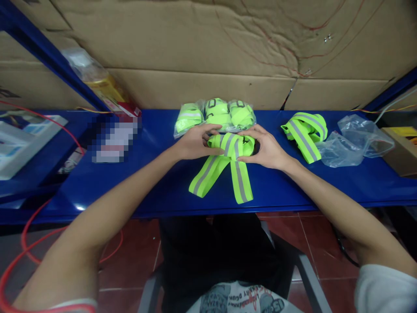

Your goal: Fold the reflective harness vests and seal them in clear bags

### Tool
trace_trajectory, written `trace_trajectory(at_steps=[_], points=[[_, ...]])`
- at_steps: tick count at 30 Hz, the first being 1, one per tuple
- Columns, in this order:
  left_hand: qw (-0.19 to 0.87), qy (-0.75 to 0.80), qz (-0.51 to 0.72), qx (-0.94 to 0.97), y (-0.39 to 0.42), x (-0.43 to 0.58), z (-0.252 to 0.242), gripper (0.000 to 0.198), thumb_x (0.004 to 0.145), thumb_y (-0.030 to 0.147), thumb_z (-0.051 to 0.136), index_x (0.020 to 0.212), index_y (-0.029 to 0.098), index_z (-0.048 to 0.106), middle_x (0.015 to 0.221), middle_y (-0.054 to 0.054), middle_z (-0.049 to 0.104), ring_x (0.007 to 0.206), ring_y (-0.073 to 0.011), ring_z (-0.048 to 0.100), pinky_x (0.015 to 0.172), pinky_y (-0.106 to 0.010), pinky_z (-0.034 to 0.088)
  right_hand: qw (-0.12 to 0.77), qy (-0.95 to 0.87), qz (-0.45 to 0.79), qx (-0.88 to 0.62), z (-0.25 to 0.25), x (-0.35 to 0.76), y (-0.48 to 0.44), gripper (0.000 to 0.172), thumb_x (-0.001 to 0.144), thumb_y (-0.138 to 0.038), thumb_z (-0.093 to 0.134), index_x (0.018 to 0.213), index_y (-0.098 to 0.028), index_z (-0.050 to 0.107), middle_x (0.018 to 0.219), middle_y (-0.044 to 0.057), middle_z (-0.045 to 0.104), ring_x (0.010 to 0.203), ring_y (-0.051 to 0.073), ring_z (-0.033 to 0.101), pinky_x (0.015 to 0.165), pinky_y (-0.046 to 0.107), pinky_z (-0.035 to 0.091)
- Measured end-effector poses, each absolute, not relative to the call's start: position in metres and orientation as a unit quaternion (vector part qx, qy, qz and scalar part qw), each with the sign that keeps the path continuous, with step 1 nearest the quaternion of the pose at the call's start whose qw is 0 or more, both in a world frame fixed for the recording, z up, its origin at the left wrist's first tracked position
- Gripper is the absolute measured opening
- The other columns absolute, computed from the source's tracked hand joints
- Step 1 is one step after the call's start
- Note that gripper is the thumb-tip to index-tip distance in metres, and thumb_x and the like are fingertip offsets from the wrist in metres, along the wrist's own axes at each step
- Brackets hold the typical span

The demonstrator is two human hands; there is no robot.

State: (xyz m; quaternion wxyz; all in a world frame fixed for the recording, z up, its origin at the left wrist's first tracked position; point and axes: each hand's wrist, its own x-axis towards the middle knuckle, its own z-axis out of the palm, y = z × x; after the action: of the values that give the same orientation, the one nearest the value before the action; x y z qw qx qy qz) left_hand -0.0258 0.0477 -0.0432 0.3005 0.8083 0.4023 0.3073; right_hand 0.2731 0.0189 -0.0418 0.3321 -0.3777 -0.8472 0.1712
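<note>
Between my two hands is a bunched reflective strap point(230, 145), neon yellow-green with a grey stripe. Two of its lengths hang toward me over the blue tabletop. My left hand point(199, 142) grips the bundle's left side, thumb in front and fingers behind. On the right side my right hand point(267, 148) is curled round it the same way. Just behind, several clear bags of folded neon straps point(215, 114) stand in a row. Another loose neon strap point(306, 130) lies coiled to the right of my right hand.
Crumpled clear plastic bags point(352, 145) lie at the right, by a cardboard box point(402, 150). A bottle point(100, 80) leans at the back left. A white tray-like object point(29, 139) and a red hose point(29, 243) are at the left. Cardboard point(182, 39) covers the back wall.
</note>
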Motion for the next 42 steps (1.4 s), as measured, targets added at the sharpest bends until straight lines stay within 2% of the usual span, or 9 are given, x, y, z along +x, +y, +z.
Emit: trace_trajectory(at_steps=[4,9,16,21,27,31,36,39,42], points=[[0.359,0.372,0.344,0.784,0.049,-0.023,-0.048,0.063,0.067,0.05,0.101,0.118,0.021,0.079,0.107,-0.008,0.079,0.08,-0.0189,0.072,0.061,-0.029,0.056,0.341,-0.862,0.133,-0.351,-0.042,0.269,0.015,0.062,0.078,-0.036,0.092,0.134,-0.028,0.066,0.121,0.009,0.063,0.115,0.034,0.062,0.102,0.052,0.054],[0.338,0.354,0.367,0.791,0.041,-0.017,-0.047,0.054,0.065,0.039,0.099,0.106,0.02,0.069,0.092,-0.002,0.074,0.077,-0.017,0.068,0.064,-0.028,0.052,0.293,-0.892,0.123,-0.323,-0.032,0.267,0.003,0.047,0.089,-0.028,0.077,0.132,-0.028,0.059,0.125,0.011,0.06,0.115,0.034,0.06,0.096,0.048,0.053],[0.168,0.323,0.374,0.853,0.035,-0.011,-0.046,0.023,0.072,0.017,0.076,0.088,0.022,0.06,0.102,-0.004,0.075,0.095,-0.0234,0.07,0.081,-0.037,0.053,0.321,-0.871,0.249,-0.275,-0.026,0.274,0.009,0.033,0.099,-0.055,0.074,0.118,-0.028,0.076,0.096,0.004,0.056,0.084,0.02,0.054,0.073,0.035,0.048],[0.144,0.309,0.341,0.876,0.038,-0.015,-0.045,0.026,0.072,0.012,0.073,0.091,0.022,0.059,0.107,-0.005,0.076,0.101,-0.0254,0.071,0.088,-0.041,0.055,0.298,-0.853,0.227,-0.363,-0.037,0.274,0.019,0.064,0.082,-0.057,0.089,0.136,-0.026,0.074,0.103,0.006,0.069,0.084,0.022,0.061,0.078,0.038,0.052],[0.38,0.286,0.278,0.834,0.048,-0.034,-0.029,0.041,0.076,0.043,0.094,0.106,0.02,0.076,0.127,-0.012,0.079,0.118,-0.0273,0.075,0.088,-0.037,0.064,0.277,-0.851,0.253,-0.369,-0.032,0.278,0.019,0.046,0.086,-0.041,0.085,0.128,-0.024,0.079,0.122,0.007,0.081,0.105,0.03,0.074,0.094,0.045,0.056],[0.48,0.289,0.286,0.777,0.055,-0.036,-0.034,0.036,0.08,0.05,0.093,0.095,0.019,0.082,0.119,-0.013,0.083,0.107,-0.0256,0.08,0.09,-0.041,0.067,0.294,-0.874,0.207,-0.327,-0.03,0.282,0.02,0.042,0.08,-0.034,0.088,0.12,-0.026,0.079,0.12,0.008,0.076,0.109,0.032,0.072,0.099,0.049,0.055],[0.515,0.317,0.285,0.744,0.055,-0.03,-0.041,0.052,0.071,0.04,0.1,0.114,0.02,0.079,0.106,-0.011,0.084,0.09,-0.0207,0.079,0.075,-0.035,0.067,0.31,-0.88,0.193,-0.305,-0.032,0.283,0.019,0.028,0.081,-0.027,0.085,0.107,-0.027,0.075,0.116,0.007,0.068,0.109,0.03,0.068,0.099,0.048,0.054],[0.478,0.332,0.243,0.777,0.055,-0.032,-0.041,0.052,0.078,0.043,0.095,0.122,0.021,0.081,0.097,-0.008,0.083,0.077,-0.0185,0.076,0.067,-0.033,0.063,0.338,-0.864,0.213,-0.308,-0.036,0.282,0.021,0.027,0.079,-0.027,0.087,0.103,-0.026,0.075,0.115,0.007,0.067,0.107,0.029,0.068,0.098,0.048,0.054],[0.46,0.327,0.229,0.793,0.056,-0.035,-0.042,0.047,0.084,0.048,0.09,0.122,0.023,0.083,0.099,-0.008,0.082,0.08,-0.0206,0.077,0.068,-0.035,0.064,0.36,-0.83,0.264,-0.334,-0.044,0.279,0.024,0.031,0.077,-0.031,0.091,0.104,-0.025,0.077,0.11,0.007,0.069,0.106,0.029,0.067,0.095,0.047,0.054]])
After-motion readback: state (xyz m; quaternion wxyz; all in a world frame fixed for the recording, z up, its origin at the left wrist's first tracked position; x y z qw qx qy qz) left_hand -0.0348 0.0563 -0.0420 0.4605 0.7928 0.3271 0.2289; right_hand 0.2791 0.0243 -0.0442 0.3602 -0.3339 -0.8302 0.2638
